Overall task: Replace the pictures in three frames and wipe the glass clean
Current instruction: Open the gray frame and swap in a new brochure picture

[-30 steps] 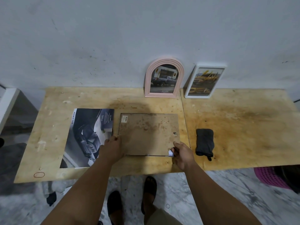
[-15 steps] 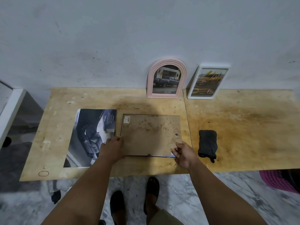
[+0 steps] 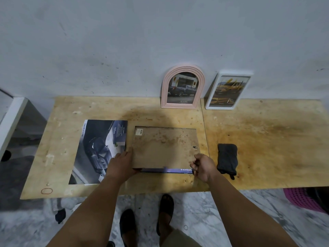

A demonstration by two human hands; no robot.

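Note:
A frame lies face down on the wooden table, its stained brown backing board up. A blue strip of a picture sticks out along the board's near edge. My left hand holds the board's near left corner. My right hand pinches the near right corner at the picture's end. A car poster lies flat to the left. A pink arched frame and a white frame lean on the wall, each holding a truck picture. A dark cloth lies to the right.
A pink basket stands on the marble floor under the table's right end. A white-edged surface is at the far left. My feet in dark sandals stand just below the table's near edge.
The backing board has shifted slightly away from me, and a blue strip of picture now shows along its near edge. Both hands stay at the near corners.

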